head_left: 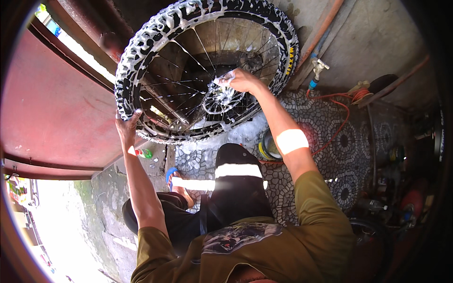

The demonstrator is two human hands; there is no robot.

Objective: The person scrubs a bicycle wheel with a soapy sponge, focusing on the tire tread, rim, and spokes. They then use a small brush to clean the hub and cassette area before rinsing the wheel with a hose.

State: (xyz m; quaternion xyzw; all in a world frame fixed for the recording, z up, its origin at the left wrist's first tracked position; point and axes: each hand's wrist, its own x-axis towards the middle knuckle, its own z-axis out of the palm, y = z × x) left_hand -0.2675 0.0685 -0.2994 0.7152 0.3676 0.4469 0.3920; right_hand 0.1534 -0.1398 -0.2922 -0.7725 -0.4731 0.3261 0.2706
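A bicycle wheel point(137, 54) with a knobby black tire stands tilted in front of me, coated in white suds. My left hand point(126, 121) is closed round the tire at its lower left. Over the hub, my right hand point(240, 81) has its fingers bent together, with white lather on them. What those fingers hold, if anything, is hidden. Just below them sits the brake disc point(216, 108), also soapy. Thin spokes run from the hub to the rim, several with foam on them.
Suds point(245, 133) lie on the pebble-patterned floor point(342, 162) under the wheel. A bucket point(269, 146) stands beneath my right forearm. On the right are a tap point(321, 68) and an orange hose point(347, 111). A green bottle point(145, 153) lies near a red metal panel point(56, 104).
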